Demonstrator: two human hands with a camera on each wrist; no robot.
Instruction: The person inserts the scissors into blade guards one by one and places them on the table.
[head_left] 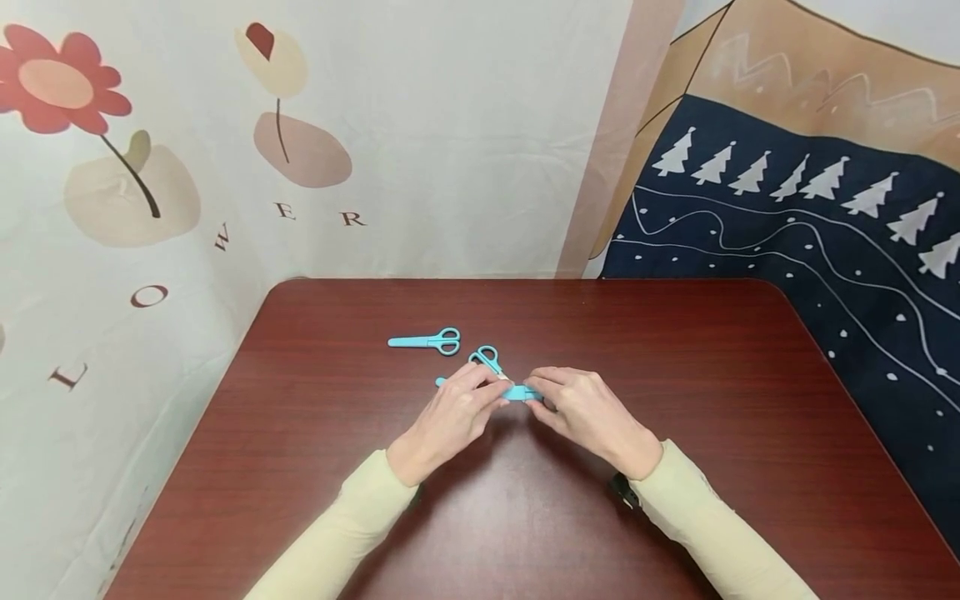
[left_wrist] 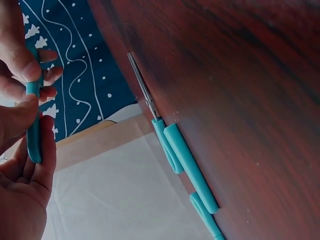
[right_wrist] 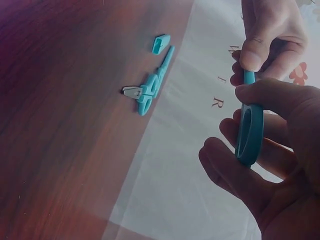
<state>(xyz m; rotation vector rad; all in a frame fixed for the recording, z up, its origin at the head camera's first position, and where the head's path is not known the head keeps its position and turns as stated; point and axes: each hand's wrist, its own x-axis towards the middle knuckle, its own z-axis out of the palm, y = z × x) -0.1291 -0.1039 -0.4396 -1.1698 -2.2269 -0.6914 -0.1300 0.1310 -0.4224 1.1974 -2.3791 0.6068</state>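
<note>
Both hands hold one pair of light blue scissors (head_left: 519,392) raised over the table, its blades covered by a blue sheath. My left hand (head_left: 455,406) pinches the sheath end between thumb and fingers, as the sheath (left_wrist: 33,142) in the left wrist view shows. With thumb and fingers, my right hand (head_left: 592,408) grips the handle loops (right_wrist: 250,132). Beyond the left hand lies a second pair of scissors (head_left: 488,357), its metal blades (left_wrist: 142,85) bare. A loose blue sheath (left_wrist: 192,170) lies beside it, mostly hidden by the left hand in the head view.
A third pair of scissors (head_left: 412,342), sheathed, lies farther back and to the left on the dark red-brown table (head_left: 300,467). Behind the table hangs a pale cloth with flowers (head_left: 450,167), and a dark blue cloth with white trees (head_left: 750,225) hangs at the right.
</note>
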